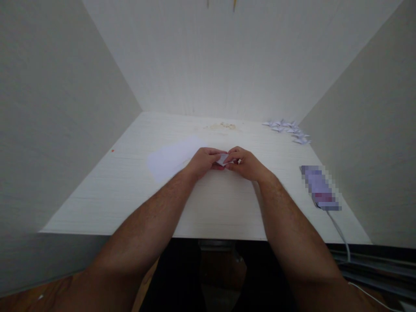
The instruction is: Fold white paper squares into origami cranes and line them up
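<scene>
Two bare hands are seen at work above one white table [221, 203], and one small piece of folded paper [222, 159] is held between them, near the table's middle. One pale patch of loose paper [172, 158] is spread beside the left hand [205, 159]; whether it is made up of one sheet or several cannot be told. In the far right corner, roughly eight paper shapes [292, 129] are clustered, their exact number hidden by overlap. One flat item [320, 186], blurred into lilac and dark red blocks, is laid near the right edge, with one pale cable [339, 232] run from it over the front edge. The folded paper is white, small and angular, partly covered by fingers. It is pinched between the thumb and fingers of the left hand, while its right end is pinched by the bent fingers of the right hand [243, 164].
</scene>
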Available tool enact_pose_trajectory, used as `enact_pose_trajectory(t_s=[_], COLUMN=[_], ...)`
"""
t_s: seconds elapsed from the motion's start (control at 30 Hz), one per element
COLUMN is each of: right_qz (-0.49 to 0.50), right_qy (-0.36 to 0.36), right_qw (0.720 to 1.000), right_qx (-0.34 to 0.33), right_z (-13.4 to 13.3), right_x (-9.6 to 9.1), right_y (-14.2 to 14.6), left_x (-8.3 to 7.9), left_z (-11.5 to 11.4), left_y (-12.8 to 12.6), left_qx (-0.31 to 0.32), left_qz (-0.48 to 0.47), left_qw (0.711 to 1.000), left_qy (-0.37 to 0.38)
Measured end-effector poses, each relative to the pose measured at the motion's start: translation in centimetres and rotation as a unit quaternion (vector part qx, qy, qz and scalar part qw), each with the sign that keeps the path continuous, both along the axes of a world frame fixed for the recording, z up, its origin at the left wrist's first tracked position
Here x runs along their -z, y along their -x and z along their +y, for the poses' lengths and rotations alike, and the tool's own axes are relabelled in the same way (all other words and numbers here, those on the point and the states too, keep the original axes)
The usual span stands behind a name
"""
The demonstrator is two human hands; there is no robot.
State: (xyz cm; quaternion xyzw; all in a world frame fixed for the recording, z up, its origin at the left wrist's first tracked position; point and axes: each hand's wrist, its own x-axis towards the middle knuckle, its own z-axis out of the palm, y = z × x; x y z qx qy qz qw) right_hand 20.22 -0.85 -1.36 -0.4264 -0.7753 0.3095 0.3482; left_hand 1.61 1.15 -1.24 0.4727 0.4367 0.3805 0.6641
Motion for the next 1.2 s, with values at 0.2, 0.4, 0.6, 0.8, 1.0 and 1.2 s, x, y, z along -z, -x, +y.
enact_pose_trajectory(t_s=[0.2,0.4,0.6,0.8,1.0,1.2], right_qz=[-0.025,-0.018,0.019,0.115,0.177,0.159], right_qy=[-0.019,-0.021,0.051,0.115,0.141,0.124], right_qw=[0.999,0.993,0.982,0.970,0.960,0.960], right_qx=[0.009,0.116,0.179,0.180,0.166,0.193], right_z=[-0.1,0.1,0.0,0.0,0.3,0.2], right_x=[0.0,-0.3,-0.7,-0.7,-0.2,-0.3], right_y=[0.4,1.0,1.3,1.1,0.9,1.2], left_x=[0.1,0.0,0.2,0.1,0.5,0.7], left_z=[-0.2,-0.2,-0.1,-0.3,-0.1,0.0], left_y=[0.0,-0.1,-0.1,0.2,0.1,-0.2], left_qx=[-0.010,-0.058,-0.046,-0.015,-0.042,-0.076], left_qz=[0.005,-0.008,-0.044,-0.054,-0.056,-0.050], left_qw=[1.000,0.998,0.998,0.997,0.996,0.994], left_qy=[-0.023,-0.032,-0.019,-0.051,-0.057,-0.063])
